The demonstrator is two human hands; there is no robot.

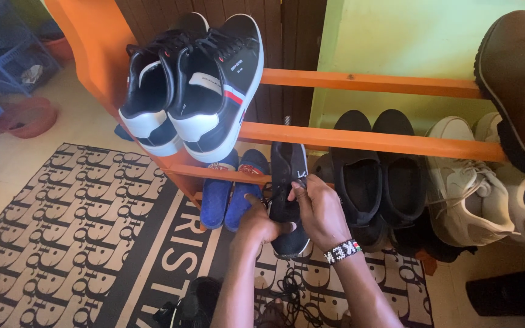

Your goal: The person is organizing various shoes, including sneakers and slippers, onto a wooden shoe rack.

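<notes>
Black shoe (288,194) stands toe-down against the lower rail of the orange shoe rack (366,141), held between both hands. The left hand (260,223) presses its fingers together against the shoe's left side near the laces, its grip pinching the shoe. The right hand (322,212) wraps around the right side, its grip likewise pressed onto the shoe; a beaded wristband (342,251) sits on that wrist.

Just left of the shoe, a pair of blue slippers (233,188) leans on the same rail. On the upper rails rests a pair of black-and-white sneakers (192,85), soles facing out. To the right sit black slip-ons (381,176), then cream sneakers (466,182), and a brown boot (518,73) on the top rail.

The floor is covered by a patterned beige-and-black mat (74,231), with loose black laces (293,291) lying on it below the hands. The wall behind the rack is light green (408,42); blue wire baskets (1,54) stand at far left on a pale floor.
</notes>
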